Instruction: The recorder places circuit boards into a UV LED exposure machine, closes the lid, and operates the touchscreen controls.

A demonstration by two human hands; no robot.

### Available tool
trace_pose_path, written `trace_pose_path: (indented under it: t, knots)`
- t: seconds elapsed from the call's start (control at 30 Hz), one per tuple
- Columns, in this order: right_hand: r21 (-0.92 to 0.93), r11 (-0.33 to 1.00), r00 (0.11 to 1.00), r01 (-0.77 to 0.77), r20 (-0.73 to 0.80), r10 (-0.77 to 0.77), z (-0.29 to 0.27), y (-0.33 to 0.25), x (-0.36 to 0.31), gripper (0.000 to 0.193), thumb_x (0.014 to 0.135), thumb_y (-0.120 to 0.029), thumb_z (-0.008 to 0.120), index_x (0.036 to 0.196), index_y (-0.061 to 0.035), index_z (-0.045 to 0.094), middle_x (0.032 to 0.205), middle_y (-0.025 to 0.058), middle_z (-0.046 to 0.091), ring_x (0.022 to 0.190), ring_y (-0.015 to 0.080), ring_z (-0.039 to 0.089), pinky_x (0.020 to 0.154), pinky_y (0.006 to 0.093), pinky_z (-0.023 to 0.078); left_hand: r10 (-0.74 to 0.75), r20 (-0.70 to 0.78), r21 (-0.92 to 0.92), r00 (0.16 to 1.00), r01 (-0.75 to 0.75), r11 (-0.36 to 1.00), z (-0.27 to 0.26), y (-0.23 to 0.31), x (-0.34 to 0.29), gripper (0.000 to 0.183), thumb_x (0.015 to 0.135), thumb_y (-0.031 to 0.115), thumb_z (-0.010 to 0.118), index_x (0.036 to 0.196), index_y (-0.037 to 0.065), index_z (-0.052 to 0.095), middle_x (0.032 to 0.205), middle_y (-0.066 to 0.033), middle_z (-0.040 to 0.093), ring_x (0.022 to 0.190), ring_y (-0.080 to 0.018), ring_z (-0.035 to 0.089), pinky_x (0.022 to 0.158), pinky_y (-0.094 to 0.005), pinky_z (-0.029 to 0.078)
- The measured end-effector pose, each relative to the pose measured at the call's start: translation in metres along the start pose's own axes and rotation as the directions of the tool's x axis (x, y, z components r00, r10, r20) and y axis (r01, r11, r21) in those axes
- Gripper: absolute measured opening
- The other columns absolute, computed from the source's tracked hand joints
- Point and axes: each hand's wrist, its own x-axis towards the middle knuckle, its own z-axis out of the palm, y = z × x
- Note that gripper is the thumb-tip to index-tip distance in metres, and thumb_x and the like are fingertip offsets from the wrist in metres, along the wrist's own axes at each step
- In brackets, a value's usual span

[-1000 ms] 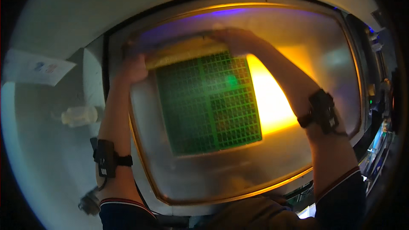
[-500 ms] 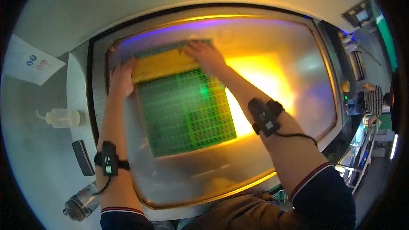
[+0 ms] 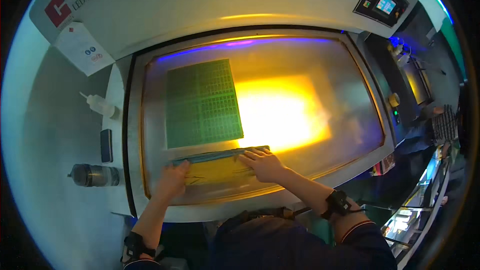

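— Both hands lie flat, fingers spread. Where exactly?

— Left hand [image 3: 172,180] presses palm-down on the left end of a yellowish sheet with a blue-grey upper edge [image 3: 220,165]; right hand [image 3: 265,164] presses on its right end. Neither is curled around it, so nothing is gripped, only held down under open palms.

— Which way does that sheet run?

— Its long axis goes left to right across the person, rising slightly toward the right. It lies at the near edge of the glass bed [image 3: 310,70], directly under and between the two hands.

— And beyond the hands?

— Just past the sheet's upper edge lies a green gridded panel [image 3: 202,102], flat on the glass, its long side running away from the person, tilted a little. The two look very close or touching; I cannot tell which. To the panel's right the glass glows bright yellow.

— Further out?

— Left of the bed, on the grey machine top [image 3: 55,120], sit a small white squeeze bottle [image 3: 97,104], a dark phone-like slab [image 3: 106,145] and a dark flask lying on its side [image 3: 94,175]. A control panel with a small screen [image 3: 382,1] is at the upper right. Each forearm wears a black wrist strap.
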Motion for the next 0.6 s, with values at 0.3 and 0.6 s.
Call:
trace_pose_path:
  t: [0.3, 0.6]
  knots:
    - [-0.104, 0.995, 0.975, 0.004, -0.218, -0.027, -0.025, 0.095, 0.033, 0.064, 0.078, -0.004, 0.06, 0.138, -0.02, 0.047, 0.14, 0.0059, 0.051, 0.125, 0.0255, 0.051, 0.097, 0.0476, 0.04, -0.005, -0.15, -0.144, 0.989, -0.016, 0.989, -0.048, 0.019, 0.084, 0.075, 0.073, 0.001, 0.06, 0.145, 0.013, 0.042, 0.141, -0.0162, 0.051, 0.117, -0.0422, 0.056, 0.098, -0.0492, 0.047]
    - [-0.023, 0.989, 0.988, -0.145, -0.063, 0.143, -0.122, 0.231, 0.248, 0.073, 0.075, -0.003, 0.06, 0.141, -0.0311, 0.049, 0.128, 0.0085, 0.062, 0.116, 0.0324, 0.059, 0.095, 0.0446, 0.05, -0.138, -0.091, -0.258, 0.986, 0.111, 0.96, -0.176, -0.091, 0.293, 0.07, 0.078, -0.003, 0.05, 0.143, 0.023, 0.048, 0.124, -0.0191, 0.063, 0.113, -0.037, 0.061, 0.098, -0.0444, 0.049]
